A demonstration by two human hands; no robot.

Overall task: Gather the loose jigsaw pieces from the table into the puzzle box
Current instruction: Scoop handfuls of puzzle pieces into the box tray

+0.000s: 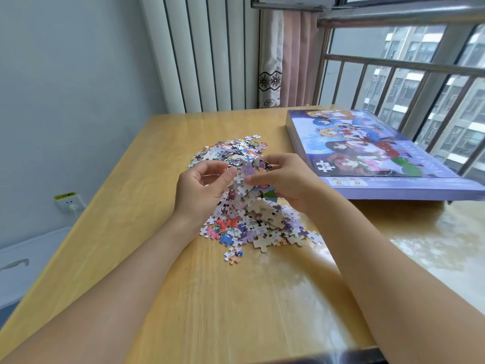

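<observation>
Presently, the gathering step is judged to be in hand, with nothing yet seen to have gone into the box. At the left, the left hand (pixel 203 186) is held above the heap with its fingers loosely curled and its thumb raised; its fingertips are seen at the edge of a lifted clump of pieces (pixel 249 179), though whether that clump is truly pinched on this side cannot be told. In the middle, the loose jigsaw pieces (pixel 249 219) are found piled on the desk (pixel 131 206), a flatter spread lying behind the hands and a few strays lying apart at the near edge of the heap. The lifted clump is held up between both hands, and the right hand (pixel 284 179) is seen with thumb and fingers curled round it, gripping it from that side. Further right, the puzzle box (pixel 367 153) is noted lying flat near the window, well apart from the heap, its printed face upward. It appears closed, and no open tray is visible.

The next move is judged to call for an opening of the box before any pieces can be carried across. Some support beneath the clump is advised, since loosely joined pieces are likely to shed.
</observation>
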